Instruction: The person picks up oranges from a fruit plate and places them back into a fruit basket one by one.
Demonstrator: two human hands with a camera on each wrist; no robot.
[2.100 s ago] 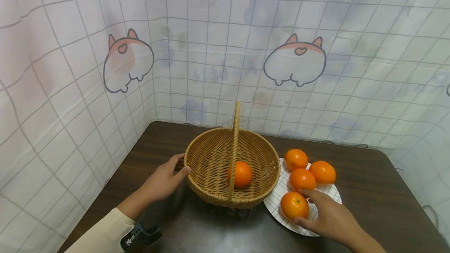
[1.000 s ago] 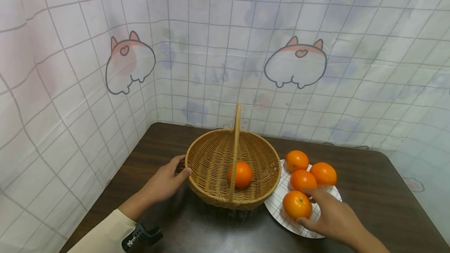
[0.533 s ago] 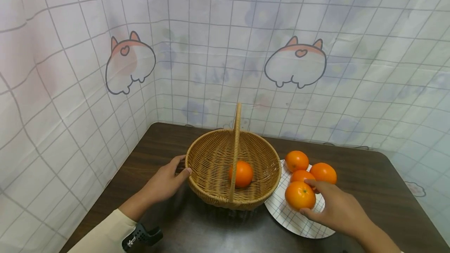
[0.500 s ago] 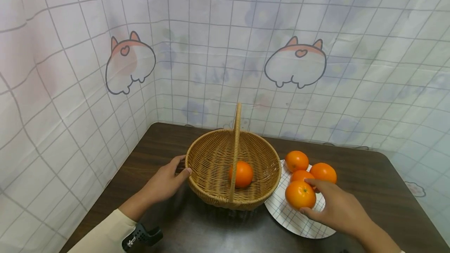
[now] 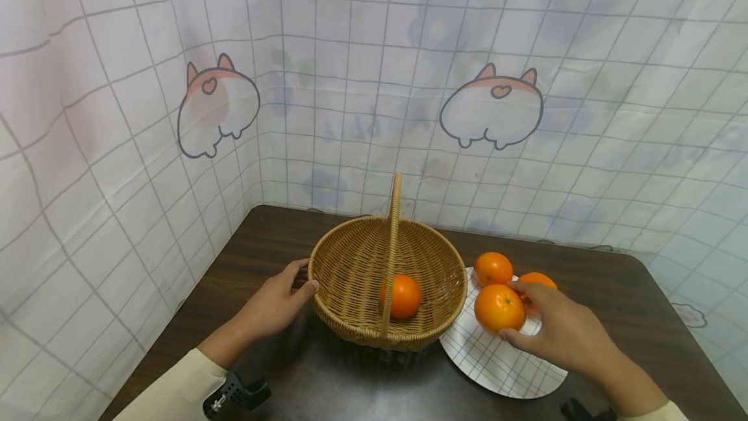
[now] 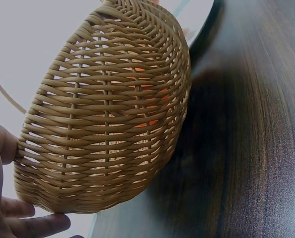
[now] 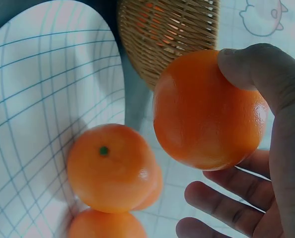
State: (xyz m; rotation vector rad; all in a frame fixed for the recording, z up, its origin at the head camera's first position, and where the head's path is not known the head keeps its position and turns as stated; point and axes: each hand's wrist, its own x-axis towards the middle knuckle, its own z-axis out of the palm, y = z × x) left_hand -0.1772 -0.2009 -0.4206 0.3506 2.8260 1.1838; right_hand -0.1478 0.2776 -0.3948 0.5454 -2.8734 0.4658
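My left hand holds the left rim of a round wicker basket, thumb on the rim. The left wrist view shows the fingers spread along the outside of the basket's weave. One orange lies inside, partly behind the tall handle. Between thumb and fingers, my right hand grips another orange. The right wrist view has this held orange raised clear of the white checked plate, with other oranges below it.
On the plate, right of the basket, sit an orange at the back and another partly behind my right hand. A dark wood table bears everything. A white grid-patterned curtain hangs behind and at the left.
My right hand has lifted the front orange off the plate and moved it up and back, so it now covers an orange behind it. My left hand stays on the basket rim.
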